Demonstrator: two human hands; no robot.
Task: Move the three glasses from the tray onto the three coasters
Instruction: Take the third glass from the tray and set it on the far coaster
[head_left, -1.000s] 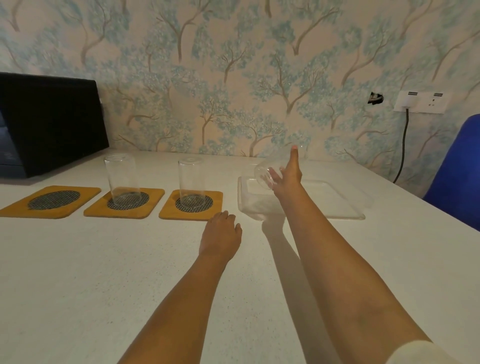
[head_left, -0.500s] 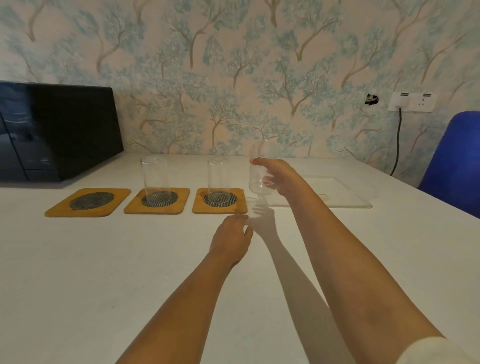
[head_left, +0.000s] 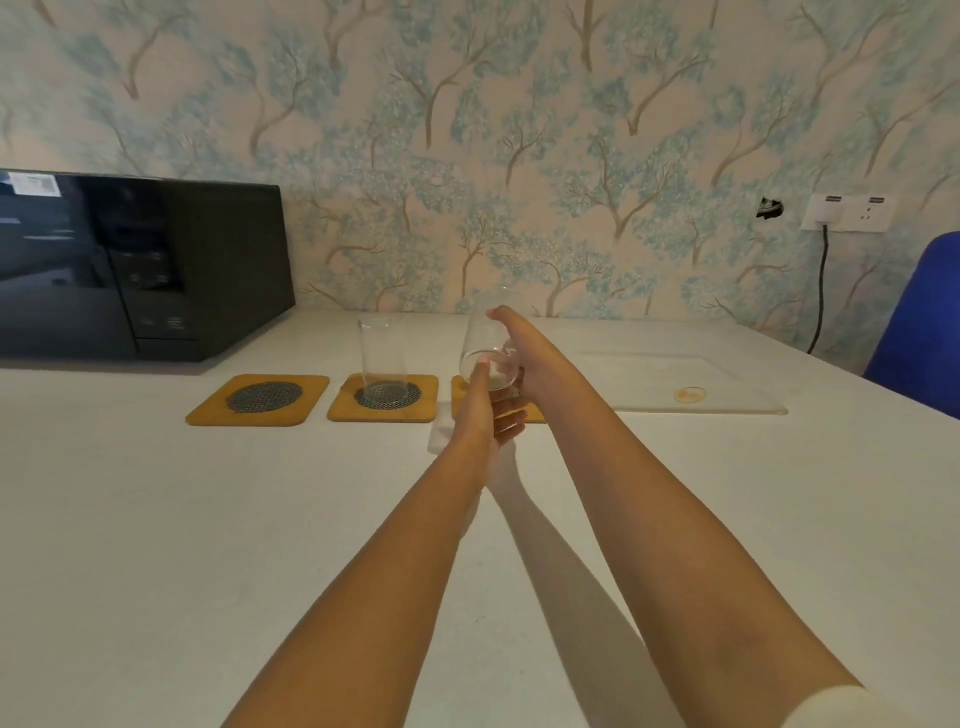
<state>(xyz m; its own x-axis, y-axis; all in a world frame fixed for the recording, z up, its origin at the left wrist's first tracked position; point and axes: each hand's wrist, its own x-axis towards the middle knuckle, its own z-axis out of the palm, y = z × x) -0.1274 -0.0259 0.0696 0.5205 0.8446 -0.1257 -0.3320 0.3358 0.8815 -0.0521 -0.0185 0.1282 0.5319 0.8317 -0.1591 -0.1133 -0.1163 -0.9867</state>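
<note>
My right hand (head_left: 524, 348) is shut on a clear glass (head_left: 485, 340), held upright above the table in front of the right cork coaster (head_left: 460, 402). My left hand (head_left: 485, 410) has come up to the same glass, with the thumb against its lower side and the fingers curled under its base. My hands cover most of the right coaster, and I cannot see what stands on it. A second glass (head_left: 381, 358) stands on the middle coaster (head_left: 423, 405). Nothing is on the left coaster (head_left: 260, 399). The clear tray (head_left: 727, 409) to the right holds no glass.
A black microwave (head_left: 140, 270) stands at the back left of the white table (head_left: 182, 519). A blue chair (head_left: 919, 322) is at the right edge. A wall socket (head_left: 847, 213) with a dark cable hangs above the table's far right corner.
My right hand carried the glass left from the tray's edge to in front of the right coaster. My left hand rose from the table to the glass's base.
</note>
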